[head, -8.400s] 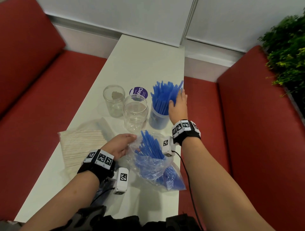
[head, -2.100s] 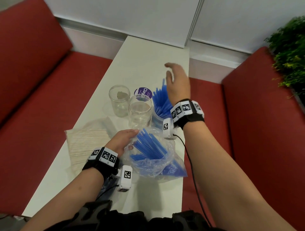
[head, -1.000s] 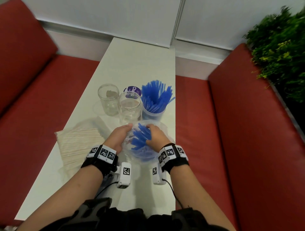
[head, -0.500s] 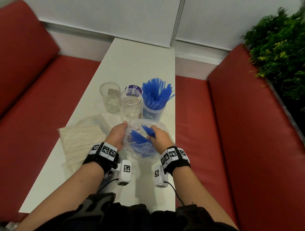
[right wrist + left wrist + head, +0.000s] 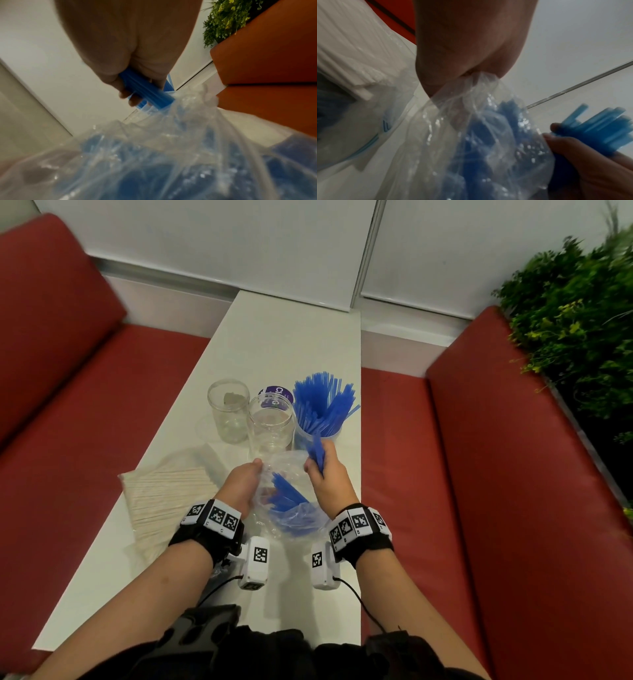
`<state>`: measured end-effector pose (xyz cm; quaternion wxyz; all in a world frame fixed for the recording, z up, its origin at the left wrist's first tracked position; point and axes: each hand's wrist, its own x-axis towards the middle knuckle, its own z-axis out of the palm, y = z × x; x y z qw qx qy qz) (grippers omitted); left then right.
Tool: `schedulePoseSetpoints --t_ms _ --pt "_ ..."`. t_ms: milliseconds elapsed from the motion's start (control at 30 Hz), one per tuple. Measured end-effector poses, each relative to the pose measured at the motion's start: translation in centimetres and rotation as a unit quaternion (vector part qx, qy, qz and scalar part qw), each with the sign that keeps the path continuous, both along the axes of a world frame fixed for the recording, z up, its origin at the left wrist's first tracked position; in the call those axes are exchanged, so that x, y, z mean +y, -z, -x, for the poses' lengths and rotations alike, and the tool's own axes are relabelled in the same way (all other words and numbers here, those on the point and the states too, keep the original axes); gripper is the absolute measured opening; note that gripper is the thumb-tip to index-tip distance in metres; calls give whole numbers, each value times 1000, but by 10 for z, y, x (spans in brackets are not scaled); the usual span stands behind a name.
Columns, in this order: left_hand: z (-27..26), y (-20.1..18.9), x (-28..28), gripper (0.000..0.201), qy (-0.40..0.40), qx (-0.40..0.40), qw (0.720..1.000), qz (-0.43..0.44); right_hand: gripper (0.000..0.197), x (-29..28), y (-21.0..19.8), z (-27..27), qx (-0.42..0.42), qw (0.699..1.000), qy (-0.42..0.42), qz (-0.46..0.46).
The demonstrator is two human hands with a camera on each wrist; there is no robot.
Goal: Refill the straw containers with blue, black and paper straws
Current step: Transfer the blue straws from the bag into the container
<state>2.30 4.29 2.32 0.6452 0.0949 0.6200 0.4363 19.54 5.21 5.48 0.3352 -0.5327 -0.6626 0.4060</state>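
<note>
A clear plastic bag [image 5: 291,508] with blue straws inside lies on the white table [image 5: 291,337] between my hands. My left hand [image 5: 245,479] pinches the bag's rim [image 5: 476,81] and holds it up. My right hand [image 5: 323,470] grips a small bundle of blue straws [image 5: 318,451] just above the bag's mouth; the same bundle [image 5: 145,89] shows in the right wrist view. Right behind it stands a container full of blue straws [image 5: 322,405]. Two empty clear jars [image 5: 229,409] [image 5: 270,422] stand to its left. A pack of paper straws [image 5: 168,498] lies at the left.
A purple lid [image 5: 277,393] lies behind the jars. Red bench seats [image 5: 479,474] flank the narrow table on both sides. A green plant [image 5: 575,320] stands at the far right. The white wall closes off the table's far end.
My right hand came back from the filled container, reached into the bag and has lifted a bundle of blue straws out of it. The left hand keeps hold of the bag's rim.
</note>
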Motion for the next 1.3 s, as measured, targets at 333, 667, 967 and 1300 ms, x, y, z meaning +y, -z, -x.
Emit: schedulePoseSetpoints --t_ms 333,667,967,1300 --pt "2 -7 -2 35 12 21 999 -21 17 -5 38 1 33 990 43 133" --pt "5 1 2 38 28 3 999 -27 30 70 -101 -12 136 990 -3 -29" --pt "8 7 8 42 34 6 999 -15 19 117 -192 -9 294 935 79 -180" --pt "14 15 15 40 32 1 999 -6 23 142 -121 15 226 960 119 -118"
